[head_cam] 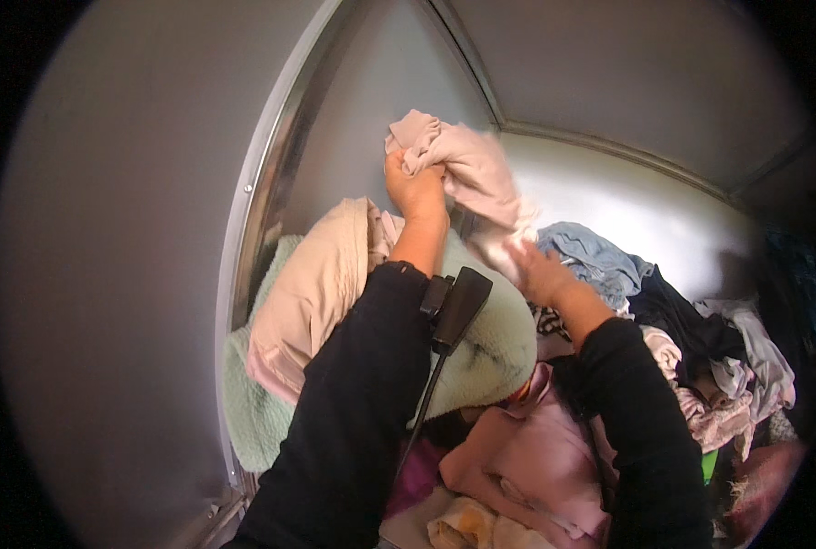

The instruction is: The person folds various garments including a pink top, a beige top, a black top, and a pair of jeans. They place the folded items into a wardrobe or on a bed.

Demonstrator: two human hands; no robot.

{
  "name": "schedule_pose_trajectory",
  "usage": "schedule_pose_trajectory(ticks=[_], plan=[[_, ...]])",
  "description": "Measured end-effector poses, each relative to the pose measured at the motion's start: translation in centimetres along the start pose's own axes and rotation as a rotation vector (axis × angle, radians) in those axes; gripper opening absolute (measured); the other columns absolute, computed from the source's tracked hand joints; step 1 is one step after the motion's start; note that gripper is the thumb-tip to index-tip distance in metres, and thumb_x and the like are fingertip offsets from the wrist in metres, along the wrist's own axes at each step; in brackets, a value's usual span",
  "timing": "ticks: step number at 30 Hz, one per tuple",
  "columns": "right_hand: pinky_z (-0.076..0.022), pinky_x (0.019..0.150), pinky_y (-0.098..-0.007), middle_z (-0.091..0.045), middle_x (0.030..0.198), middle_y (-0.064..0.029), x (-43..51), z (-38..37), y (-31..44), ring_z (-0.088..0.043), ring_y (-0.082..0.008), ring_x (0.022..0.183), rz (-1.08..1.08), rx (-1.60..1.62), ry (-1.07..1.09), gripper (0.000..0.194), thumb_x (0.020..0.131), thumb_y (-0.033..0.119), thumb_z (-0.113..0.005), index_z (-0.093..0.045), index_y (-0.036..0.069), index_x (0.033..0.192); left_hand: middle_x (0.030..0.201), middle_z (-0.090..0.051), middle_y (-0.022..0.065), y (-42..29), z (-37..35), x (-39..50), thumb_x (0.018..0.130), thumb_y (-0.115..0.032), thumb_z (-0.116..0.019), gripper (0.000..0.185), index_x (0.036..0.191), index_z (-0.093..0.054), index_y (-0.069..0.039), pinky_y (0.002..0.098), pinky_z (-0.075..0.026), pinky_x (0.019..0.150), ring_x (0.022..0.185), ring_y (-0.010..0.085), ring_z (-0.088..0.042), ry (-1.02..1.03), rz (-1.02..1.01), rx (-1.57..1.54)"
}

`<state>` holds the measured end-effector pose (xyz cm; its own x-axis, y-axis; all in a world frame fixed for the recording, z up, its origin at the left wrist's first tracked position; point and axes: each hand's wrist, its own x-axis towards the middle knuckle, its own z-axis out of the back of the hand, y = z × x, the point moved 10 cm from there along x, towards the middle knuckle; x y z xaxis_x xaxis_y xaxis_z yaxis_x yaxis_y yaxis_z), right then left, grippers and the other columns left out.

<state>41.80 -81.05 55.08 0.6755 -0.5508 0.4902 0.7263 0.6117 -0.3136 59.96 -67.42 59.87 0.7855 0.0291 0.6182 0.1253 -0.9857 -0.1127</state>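
Note:
My left hand is closed on a bunched pale pink cloth, held up near the cabinet's back corner. The cloth hangs down to the right, blurred at its lower end. My right hand is beside that lower end, its fingers blurred; whether they grip the fabric I cannot tell. Under my left forearm lie a folded beige and pink garment and a pale green fleece. A light blue denim garment lies just right of my right hand.
A heap of mixed clothes, with a black garment and a grey one, fills the right side. Nearer me lies a dusty pink garment. Grey metal panels enclose the space, with a metal-edged frame at left. A black device with a cable is on my left wrist.

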Motion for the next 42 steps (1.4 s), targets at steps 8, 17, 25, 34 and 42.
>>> schedule_pose_trajectory(ticks=[8,17,25,34,42], plan=[[-0.0172,0.101,-0.0623,-0.005,0.148,0.0071,2.0,-5.0,0.0,0.007,-0.0475,0.130,0.081,-0.171,0.183,0.076,0.077,0.022,-0.058,-0.017,0.039,0.138,0.104,-0.051,0.0111,0.0,-3.5,-2.3,0.071,0.012,-0.051,0.046,0.111,-0.039,-0.007,0.0389,-0.053,0.074,0.091,0.0251,-0.057,0.248,0.256,-0.342],[-0.0388,0.089,-0.0398,-0.049,0.123,-0.0089,-3.9,4.6,-7.2,-0.047,-0.0270,0.111,0.038,1.330,-0.024,0.060,0.082,0.042,-0.058,-0.040,0.007,0.128,0.086,-0.054,0.0018,0.7,-7.5,-5.1,0.065,0.016,-0.051,0.039,0.093,-0.045,-0.009,0.0245,-0.049,0.060,0.079,0.0144,-0.056,0.649,0.327,-0.200],[-0.0329,0.099,-0.0411,-0.033,0.136,-0.0086,-16.9,10.5,-7.6,-0.037,-0.0239,0.120,0.079,1.578,-0.224,0.101,0.069,0.033,-0.075,-0.005,0.016,0.141,0.086,-0.055,-0.0015,-1.9,-14.7,-15.9,0.078,0.003,-0.059,0.018,0.083,-0.049,-0.010,0.0225,-0.049,0.069,0.080,0.0099,-0.055,1.246,0.329,-0.207],[-0.0496,0.075,-0.0284,-0.061,0.100,-0.0086,-30.7,17.9,-10.6,-0.059,-0.0167,0.087,-0.001,1.569,-0.860,0.037,0.075,-0.002,-0.064,-0.052,0.003,0.109,0.114,-0.055,0.0061,-8.9,-19.1,-26.4,0.078,0.006,-0.057,0.049,0.124,-0.046,-0.004,0.0274,-0.045,0.087,0.103,0.0152,-0.053,1.438,0.350,0.089],[-0.0415,0.082,-0.0255,-0.054,0.096,-0.0051,-48.5,23.9,-9.9,-0.052,-0.0144,0.091,-0.067,0.804,-1.253,0.046,0.065,-0.002,-0.067,-0.048,0.005,0.106,0.135,-0.027,0.0187,-22.6,-21.0,-42.4,0.069,-0.019,-0.070,0.096,0.137,-0.006,0.005,0.0341,-0.035,0.097,0.122,0.0249,-0.035,1.587,0.114,-0.054]])
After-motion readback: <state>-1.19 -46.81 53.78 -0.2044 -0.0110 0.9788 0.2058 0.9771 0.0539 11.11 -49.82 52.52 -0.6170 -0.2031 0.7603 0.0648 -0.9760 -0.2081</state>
